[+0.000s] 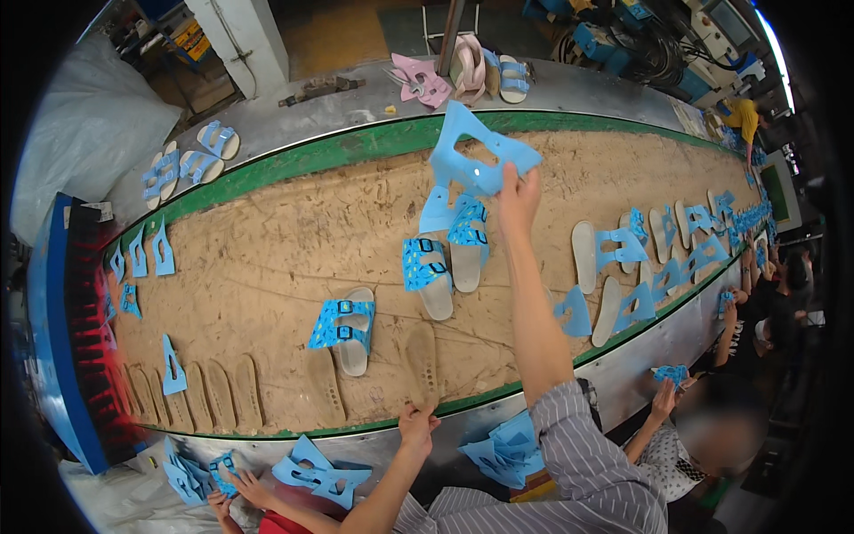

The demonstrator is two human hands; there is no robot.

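Over the belt, my right hand (519, 203) is raised and closed on the edge of a plain light blue sandal upper (452, 158) with cut-out openings. Below and behind it another light blue upper (435, 214) lies on the belt. Near the front edge, the fingers of my left hand (417, 429) are closed on the near end of a brown shoe sole (420, 360). To its left lies a second brown sole (325, 389), beside a sandal with a blue patterned upper (342, 322). Two more patterned sandals (436, 289) stand near the middle.
The tan conveyor belt (231, 294) runs from a blue machine with a red glow (67, 329) at left. Several sandal parts (614, 254) lie at right. A co-worker's hands (236, 488) hold a patterned upper at lower left; another co-worker (658, 414) works at right.
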